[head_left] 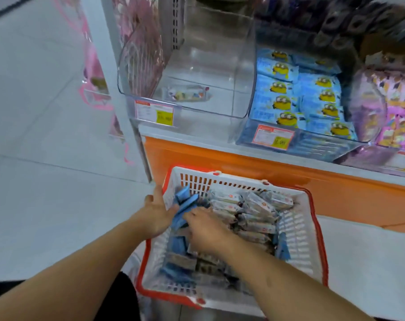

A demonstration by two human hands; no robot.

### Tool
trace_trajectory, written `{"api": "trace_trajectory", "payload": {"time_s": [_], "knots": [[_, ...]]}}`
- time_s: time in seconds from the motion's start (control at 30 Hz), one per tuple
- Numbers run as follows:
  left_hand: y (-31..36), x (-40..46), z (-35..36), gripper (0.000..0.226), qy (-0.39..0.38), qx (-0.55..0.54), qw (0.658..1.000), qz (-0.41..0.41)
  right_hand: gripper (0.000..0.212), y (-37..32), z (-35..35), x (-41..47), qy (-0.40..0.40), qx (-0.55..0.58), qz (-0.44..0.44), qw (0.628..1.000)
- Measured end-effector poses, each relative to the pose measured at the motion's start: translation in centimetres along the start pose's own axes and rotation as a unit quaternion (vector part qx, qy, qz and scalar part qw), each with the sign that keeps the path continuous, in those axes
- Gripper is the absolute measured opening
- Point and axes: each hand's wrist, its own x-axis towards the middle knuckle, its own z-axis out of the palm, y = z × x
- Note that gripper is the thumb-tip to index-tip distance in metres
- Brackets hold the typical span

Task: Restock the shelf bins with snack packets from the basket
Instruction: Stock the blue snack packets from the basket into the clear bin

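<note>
A white basket with a red rim (298,230) stands on the floor below the shelf, full of grey and blue snack packets (254,207). My left hand (156,210) holds several blue packets (185,206) upright against the basket's left wall. My right hand (207,229) reaches into the basket, fingers curled down among the packets beside the blue ones; what it grips is hidden. On the shelf above, a clear bin (196,72) holds a single packet (187,93). The bin to its right (296,137) is full of blue cartoon packets (289,93).
The shelf has an orange front panel (243,161) just behind the basket. A purple-packet bin (389,112) sits at far right, dark packets (336,22) on the level above. Pink bags (92,66) hang at the shelf's left end. Pale tiled floor (46,158) lies to the left.
</note>
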Motion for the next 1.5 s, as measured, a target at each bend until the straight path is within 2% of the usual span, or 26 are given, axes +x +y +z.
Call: {"api": "trace_trajectory", "payload": {"time_s": [0.1,0.2,0.37,0.5,0.57,0.63,0.73,0.8,0.87,0.97,1.0,1.07,1.1,1.17,1.23,1.3,1.4,1.5], "knots": [[-0.1,0.3,-0.3,0.075,-0.026,-0.022,0.999,-0.002,0.049,-0.4,2.6,3.3,0.008,-0.037,0.006,0.999],[-0.2,0.4,-0.5,0.075,-0.039,-0.031,0.999,0.009,0.061,-0.9,3.6,5.1,-0.015,-0.094,0.035,0.995],[-0.3,0.2,-0.8,0.072,-0.054,-0.044,0.998,0.011,0.050,-1.4,4.3,5.5,0.032,-0.113,0.044,0.992],[0.0,0.1,-0.9,0.075,-0.057,-0.036,0.998,0.011,0.020,-0.6,2.8,4.2,0.090,-0.125,-0.017,0.988],[0.1,0.0,-1.0,0.076,-0.056,-0.035,0.998,0.004,0.011,-0.3,0.8,3.0,0.093,-0.091,-0.033,0.991],[0.3,-0.3,-1.0,0.079,-0.060,-0.011,0.998,-0.009,0.005,0.0,-1.3,1.7,0.124,0.002,-0.016,0.992],[1.5,-0.9,-1.5,0.087,-0.015,0.077,0.997,-0.023,0.023,0.3,-5.1,-1.1,0.187,0.201,0.051,0.960],[3.4,-1.9,-2.2,0.082,0.034,0.088,0.995,0.031,0.027,0.7,-8.4,-3.5,0.191,0.255,0.063,0.946],[6.0,-3.3,-3.5,0.074,0.057,0.070,0.988,0.129,0.026,1.1,-11.8,-6.0,0.177,0.263,0.059,0.947],[10.9,-6.1,-5.4,0.050,0.053,-0.008,0.977,0.206,0.024,2.1,-16.6,-9.9,0.177,0.270,0.039,0.946],[12.7,-7.2,-6.0,0.047,0.020,-0.051,0.975,0.217,0.023,2.4,-18.1,-11.2,0.174,0.284,0.040,0.942],[16.0,-9.7,-6.9,0.039,-0.097,-0.152,0.961,0.212,0.024,2.9,-20.9,-13.7,0.192,0.291,0.035,0.937],[17.3,-10.9,-7.3,0.032,-0.154,-0.178,0.948,0.216,0.024,3.1,-22.1,-14.9,0.209,0.295,0.030,0.932],[19.2,-12.5,-7.6,0.023,-0.207,-0.167,0.933,0.242,0.021,3.6,-23.6,-16.9,0.242,0.344,0.022,0.907],[20.9,-13.4,-7.4,0.018,-0.202,-0.156,0.933,0.253,0.015,4.0,-24.2,-18.1,0.271,0.368,0.025,0.889],[22.6,-13.9,-7.4,0.014,-0.162,-0.170,0.940,0.247,0.006,4.5,-24.3,-18.1,0.314,0.346,0.037,0.884],[24.5,-13.4,-7.4,0.017,-0.097,-0.248,0.938,0.220,0.009,5.2,-25.3,-17.7,0.389,0.320,0.051,0.862],[25.9,-12.5,-7.1,0.021,-0.058,-0.360,0.912,0.191,0.019,5.6,-26.5,-18.4,0.416,0.199,0.037,0.887]]}}
